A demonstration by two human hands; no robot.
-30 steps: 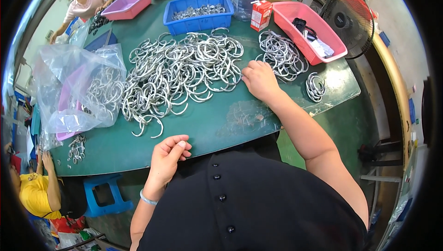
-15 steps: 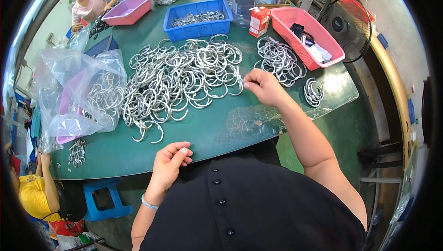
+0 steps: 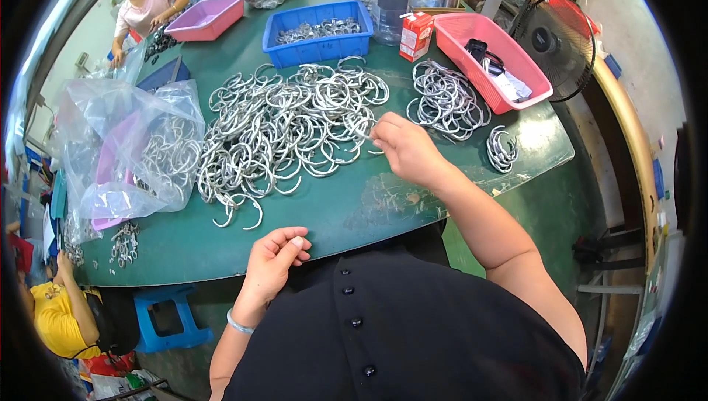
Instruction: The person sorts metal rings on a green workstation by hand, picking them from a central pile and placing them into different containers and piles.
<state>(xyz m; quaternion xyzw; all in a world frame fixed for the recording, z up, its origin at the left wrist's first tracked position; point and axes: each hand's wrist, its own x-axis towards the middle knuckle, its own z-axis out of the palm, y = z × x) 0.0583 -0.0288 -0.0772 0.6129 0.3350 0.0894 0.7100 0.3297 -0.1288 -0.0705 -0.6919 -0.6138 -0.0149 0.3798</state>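
A wide heap of silver, C-shaped metal bangles (image 3: 287, 117) lies on the green table (image 3: 324, 213). At the heap's right edge, my right hand (image 3: 405, 151) pinches a bangle between thumb and fingers; the hand covers much of that piece. My left hand (image 3: 274, 259) rests at the table's near edge, fingers curled and thumb against them. Whatever it may hold is hidden. To the right of the heap lie a smaller pile of bangles (image 3: 448, 102) and a little nested bunch of them (image 3: 502, 150).
Behind the heap stands a blue bin (image 3: 317, 53) of small metal parts. A pink basket (image 3: 527, 98), a red carton (image 3: 417, 36) and a fan (image 3: 553, 43) are at the right. Left lies a clear plastic bag (image 3: 129, 146). Two other people work at the far left and left.
My right hand has moved slightly left, over the heap's right edge, its fingers closing on a bangle there. The left hand stays in place. The person at the far left has shifted their arm.
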